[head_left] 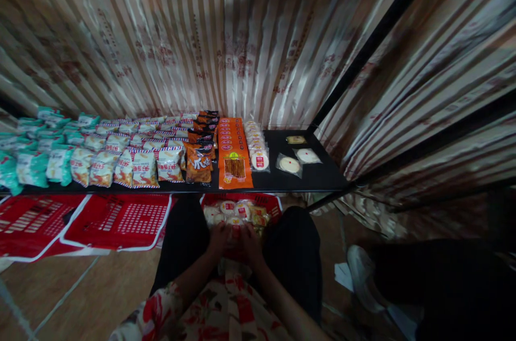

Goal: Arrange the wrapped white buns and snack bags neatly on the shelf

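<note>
Between my knees stands a red basket (276,201) with round white packets (243,210) and yellowish-green packets (260,216) in it. My left hand (218,239) and my right hand (250,240) are close together over its near side. Their fingers are closed about a clear-wrapped round white cake (236,231) with a red label, one hand on either side. Dim light blurs the fingertips, and my hands partly cover the packets under them.
On the black shelf (278,182) lie teal packets (29,167), white shrimp-picture packets (144,167), brown-orange bags (199,163), an orange strip pack (235,153), a row of round white cakes (259,159) and loose packets (289,164). Red baskets (116,220) stand left. Another person's shoe (365,276) is at right.
</note>
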Demonstrator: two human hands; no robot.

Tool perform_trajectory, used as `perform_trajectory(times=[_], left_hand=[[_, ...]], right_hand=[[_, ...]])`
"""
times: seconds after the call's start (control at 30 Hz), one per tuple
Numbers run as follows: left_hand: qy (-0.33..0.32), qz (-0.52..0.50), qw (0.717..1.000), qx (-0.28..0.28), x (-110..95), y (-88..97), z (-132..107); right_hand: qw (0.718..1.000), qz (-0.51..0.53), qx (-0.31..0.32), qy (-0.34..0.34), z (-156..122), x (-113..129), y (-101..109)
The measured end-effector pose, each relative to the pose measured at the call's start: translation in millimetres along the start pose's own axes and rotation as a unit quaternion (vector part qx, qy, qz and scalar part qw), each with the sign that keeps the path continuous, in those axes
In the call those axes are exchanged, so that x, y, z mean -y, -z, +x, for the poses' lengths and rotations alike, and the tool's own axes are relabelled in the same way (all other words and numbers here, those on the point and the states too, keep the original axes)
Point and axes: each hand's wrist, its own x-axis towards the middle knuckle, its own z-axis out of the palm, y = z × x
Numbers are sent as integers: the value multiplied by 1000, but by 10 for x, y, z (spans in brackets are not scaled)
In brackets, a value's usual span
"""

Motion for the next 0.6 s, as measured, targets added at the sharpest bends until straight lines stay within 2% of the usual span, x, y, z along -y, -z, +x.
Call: perform_trajectory(times=[0.23, 0.6], left_hand=[[-18, 11, 999, 28, -69, -82, 9], [-49, 43, 998, 27, -365, -167, -44]], right_hand=[[999, 36, -13, -4, -58, 141, 91], [997, 60, -30, -40, -19, 265, 263]])
